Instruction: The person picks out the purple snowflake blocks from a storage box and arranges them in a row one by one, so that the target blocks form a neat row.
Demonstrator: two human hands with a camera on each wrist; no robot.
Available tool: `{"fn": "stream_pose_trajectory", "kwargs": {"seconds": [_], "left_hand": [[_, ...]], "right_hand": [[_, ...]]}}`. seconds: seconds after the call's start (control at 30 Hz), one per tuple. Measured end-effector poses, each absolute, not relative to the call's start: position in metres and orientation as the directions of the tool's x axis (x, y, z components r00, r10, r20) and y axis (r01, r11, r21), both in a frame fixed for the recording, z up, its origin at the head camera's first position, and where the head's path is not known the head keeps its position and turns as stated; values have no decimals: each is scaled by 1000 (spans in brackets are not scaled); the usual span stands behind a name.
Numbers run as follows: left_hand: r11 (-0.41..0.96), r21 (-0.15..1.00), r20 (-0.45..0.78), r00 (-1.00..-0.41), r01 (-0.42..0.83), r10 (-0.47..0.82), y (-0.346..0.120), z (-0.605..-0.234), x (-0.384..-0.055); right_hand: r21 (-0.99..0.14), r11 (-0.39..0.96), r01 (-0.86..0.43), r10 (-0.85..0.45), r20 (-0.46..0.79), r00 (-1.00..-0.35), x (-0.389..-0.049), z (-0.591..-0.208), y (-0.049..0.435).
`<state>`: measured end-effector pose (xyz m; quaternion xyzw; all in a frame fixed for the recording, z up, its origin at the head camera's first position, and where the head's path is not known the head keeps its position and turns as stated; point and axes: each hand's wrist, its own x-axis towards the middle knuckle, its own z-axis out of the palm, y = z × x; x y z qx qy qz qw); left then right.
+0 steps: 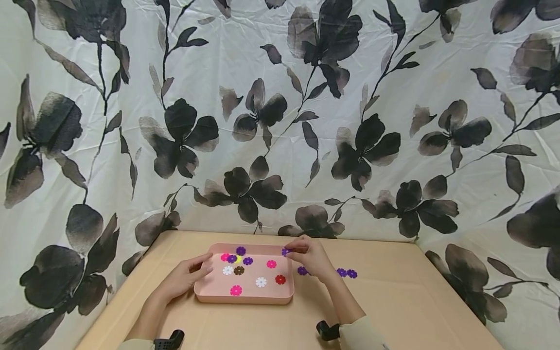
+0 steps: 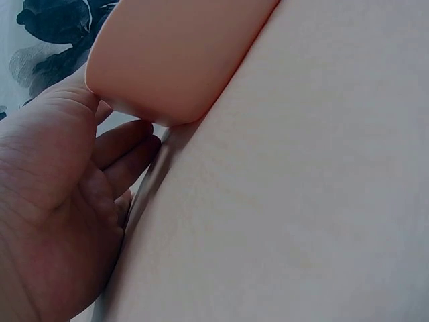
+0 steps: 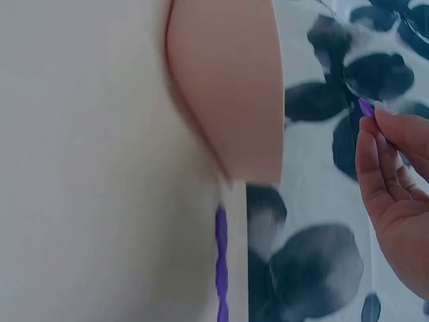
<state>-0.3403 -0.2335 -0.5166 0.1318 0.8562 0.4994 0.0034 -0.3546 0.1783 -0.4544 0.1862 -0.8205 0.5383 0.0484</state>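
Note:
My left hand (image 1: pixel 183 278) holds the left edge of a pink rectangular tray (image 1: pixel 245 300). In the left wrist view its thumb reaches over the rim and the fingers lie against the outer wall. My right hand (image 1: pixel 311 258) pinches a purple flower-shaped piece (image 1: pixel 286 252) between thumb and fingertips, above the tray's far right corner. The right wrist view shows that purple piece (image 3: pixel 366 108) held above the tabletop. Inside the tray lie several flower pieces, among them a red one (image 1: pixel 280 279), a brown one (image 1: pixel 238 270) and a white one (image 1: pixel 261 282).
To the right of the tray, purple flower pieces lie in a row on the tan table (image 1: pixel 393 301), one near the tray (image 1: pixel 302 271) and two farther right (image 1: pixel 346 273); my right hand hides the middle of the row. A floral cloth (image 1: pixel 262 204) hangs behind the table.

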Motion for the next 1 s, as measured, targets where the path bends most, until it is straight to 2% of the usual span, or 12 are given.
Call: {"fn": "stream_pose_trajectory", "kwargs": {"seconds": [0.27, 0.47, 0.7, 0.83, 1.0], "left_hand": [[458, 860, 129, -965, 224, 231, -234, -516, -339], [459, 859, 132, -964, 227, 231, -234, -517, -340], [464, 856, 131, -964, 229, 233, -233, -517, -341], [464, 856, 130, -964, 228, 233, -233, -517, -340], [454, 863, 127, -964, 223, 233, -232, -517, -340]], "right_hand": [[-889, 336, -312, -129, 285, -950, -356, -462, 223], [-888, 340, -308, -111, 287, -951, -358, -465, 254], [-907, 345, -240, -33, 244, -969, -357, -468, 300], [-904, 368, -217, -6, 231, -973, -357, -476, 323], [-854, 473, -218, 3, 249, -968, -360, -486, 346]]}}
